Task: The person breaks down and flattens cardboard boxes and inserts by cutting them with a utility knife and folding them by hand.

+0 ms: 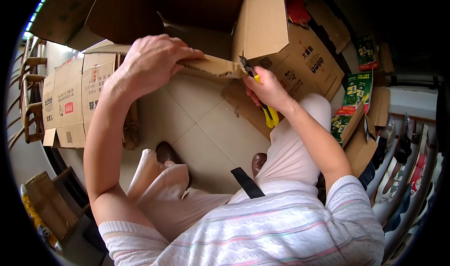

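Observation:
My left hand [152, 62] grips a cardboard flap [213, 65] of a large open carton, thumb and fingers closed over its upper edge. At the flap's right end, my right hand [267, 87] is wrapped round a yellow utility knife [270, 116]. The knife's dark front end meets the torn-looking edge of the cardboard. How far the blade goes into it I cannot tell. Behind the flap, the carton's dark inside [201, 18] opens away from me, with another flap [262, 22] folded out to the right.
A printed carton [68, 102] stands left beside a wooden rack [33, 97]. Another printed cardboard panel [309, 60] lies right. Green and red boxes [356, 92] and a shelf of shoes [398, 172] line the right side. My legs flank the tiled floor [197, 121].

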